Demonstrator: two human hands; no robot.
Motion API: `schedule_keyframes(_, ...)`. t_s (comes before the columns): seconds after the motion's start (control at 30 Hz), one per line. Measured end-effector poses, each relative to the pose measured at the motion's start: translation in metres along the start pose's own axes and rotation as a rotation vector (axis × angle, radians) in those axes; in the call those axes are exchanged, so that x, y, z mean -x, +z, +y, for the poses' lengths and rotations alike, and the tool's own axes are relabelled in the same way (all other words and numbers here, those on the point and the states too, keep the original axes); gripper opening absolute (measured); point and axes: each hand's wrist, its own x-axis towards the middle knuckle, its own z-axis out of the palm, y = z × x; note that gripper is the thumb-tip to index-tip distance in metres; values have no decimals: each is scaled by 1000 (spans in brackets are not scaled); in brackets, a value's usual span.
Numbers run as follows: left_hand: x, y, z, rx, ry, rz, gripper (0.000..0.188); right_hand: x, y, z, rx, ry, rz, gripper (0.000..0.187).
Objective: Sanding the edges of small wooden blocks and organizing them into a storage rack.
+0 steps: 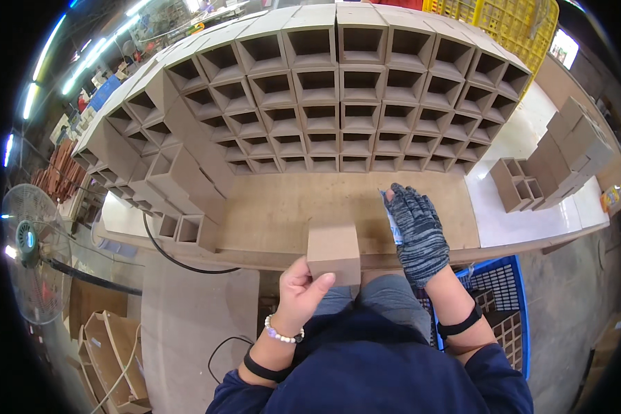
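Note:
My bare left hand (301,294) grips a small brown box (333,248) by its near left corner, thumb on the near side. The box is held over the front edge of the wooden table (276,200), its smooth closed faces toward me. To its right, my right hand (419,234) wears a grey striped knit glove and is closed around a thin blue-and-white piece (392,219). Only the left edge of that piece shows, so I cannot make out its kind. The right hand is apart from the box, above the tabletop.
Rows of open brown boxes (340,117) are stacked along the table's back, with more boxes (179,176) at left. Another stack (566,155) stands at right. A blue crate (521,303) with boxes sits low at right; a fan (31,241) stands at far left.

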Motion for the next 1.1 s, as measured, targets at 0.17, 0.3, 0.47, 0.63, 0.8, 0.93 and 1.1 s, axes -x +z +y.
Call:
schedule_keyframes(0.17,-4,1,1,382,-150,174,44,-2,-18,-12,-344,-113,133,51)
schedule_keyframes(0.3,-11,1,2,326,-258,202,46,4,-47,-65,-458,-362,103,46)
schedule_keyframes(0.47,-10,0,6,360,-311,233,41,-11,-27,-48,-275,-171,-6,42)
schedule_keyframes(0.63,-11,-6,9,584,-443,198,43,-9,-38,-36,-319,-131,89,41)
schedule_keyframes(0.8,-11,-6,7,595,-355,77,43,1,-37,-52,-424,-287,106,41)
schedule_keyframes(0.93,-10,-7,21,418,-243,-46,38,5,-14,-20,-208,-59,86,47)
schedule_keyframes(1.1,-13,-4,19,463,-365,7,33,2,-63,-52,-381,-336,132,44)
